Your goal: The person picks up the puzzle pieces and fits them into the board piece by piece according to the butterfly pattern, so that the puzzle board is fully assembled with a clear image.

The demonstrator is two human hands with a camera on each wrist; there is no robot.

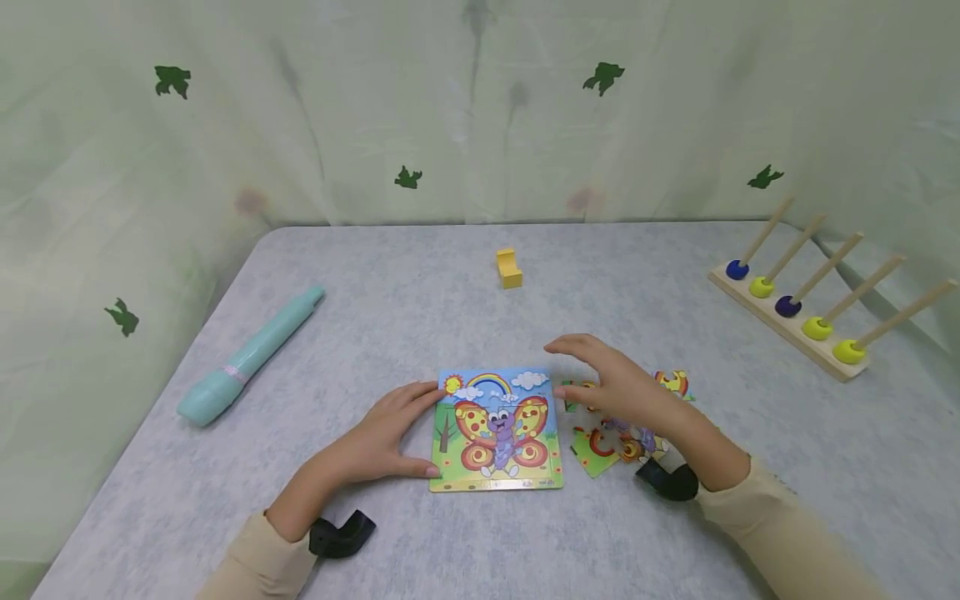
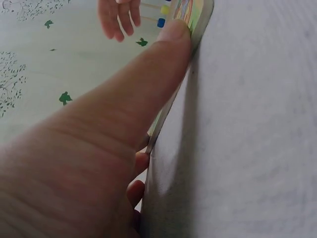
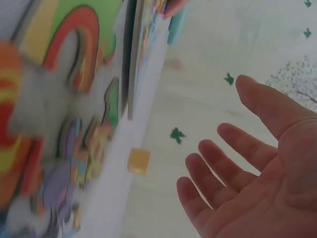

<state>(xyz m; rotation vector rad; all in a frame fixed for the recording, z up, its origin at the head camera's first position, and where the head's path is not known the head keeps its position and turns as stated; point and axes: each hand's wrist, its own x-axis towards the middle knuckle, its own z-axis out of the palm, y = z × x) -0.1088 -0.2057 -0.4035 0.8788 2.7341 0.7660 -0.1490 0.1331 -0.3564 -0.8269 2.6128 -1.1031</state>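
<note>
A square butterfly puzzle board (image 1: 501, 433) lies on the table, its picture showing a purple butterfly beneath a rainbow. My left hand (image 1: 390, 437) rests along its left edge, thumb at the lower corner and fingers by the upper part. In the left wrist view the thumb (image 2: 163, 59) touches the board's edge. Over the board's right side my right hand (image 1: 618, 379) hovers with fingers spread and nothing in them. Loose puzzle pieces (image 1: 596, 450) lie beneath and beside it, partly hidden by that hand and wrist; the right wrist view shows an orange-and-green piece (image 3: 81, 25) close up.
A yellow block (image 1: 509, 268) sits farther back on the table. To the left lies a long teal tube-shaped object (image 1: 251, 358). At the right stands a wooden peg rack (image 1: 787, 329) with blue and yellow beads. A pale curtain (image 1: 480, 108) hangs behind the table.
</note>
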